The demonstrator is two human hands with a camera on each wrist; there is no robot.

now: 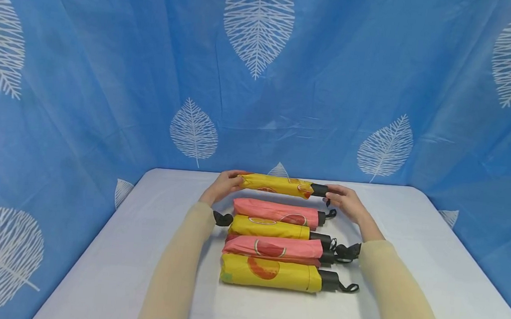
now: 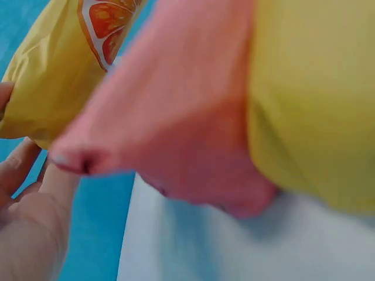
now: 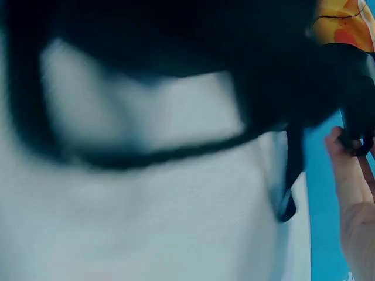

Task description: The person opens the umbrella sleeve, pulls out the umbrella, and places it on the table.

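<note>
At the far side of the table, a folded yellow umbrella (image 1: 276,185) with an orange-slice print lies between both hands. My left hand (image 1: 224,186) pinches its fabric end, which also shows in the left wrist view. My right hand (image 1: 347,202) holds the black handle (image 1: 319,190) at the other end, thumb on the near side. Nearer to me lie more folded umbrellas in a row: a pink one (image 1: 269,210), a yellow one (image 1: 250,226), a pink watermelon-print one (image 1: 240,245) and a yellow one (image 1: 291,276) in front. Their handles point right.
A white-covered table (image 1: 106,283) carries the row. Blue curtains (image 1: 312,124) with white leaf prints hang behind and on both sides. Black wrist devices (image 1: 347,252) sit close to the umbrellas. In the right wrist view a blurred dark handle and strap (image 3: 176,153) fill the foreground.
</note>
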